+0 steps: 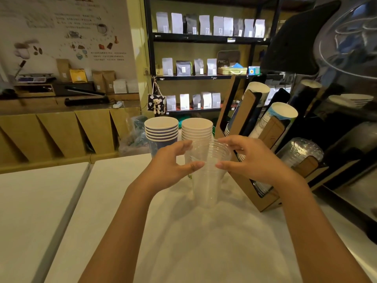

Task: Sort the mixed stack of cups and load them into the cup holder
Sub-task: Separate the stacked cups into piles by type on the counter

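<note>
On the counter [114, 201]: clear cup stack [206, 180] near centre, between left hand [169, 168] and right hand [255, 162]. Just behind, two paper cup stacks [161, 129] [196, 129] side by side. Right: cup holder [269, 139], leaning, loaded with cups.

A coffee shop: shelves [208, 38] of coffee bags [177, 23], paper cup stacks [161, 128], a cup holder [247, 111].

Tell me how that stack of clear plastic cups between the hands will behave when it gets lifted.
The clear plastic cups look thin-walled, so they are probably light and may flex under a squeeze. The stack is tall with a narrow base on the white table, so it could tip. The left hand and right hand grip near the rims, which likely helps.
</note>
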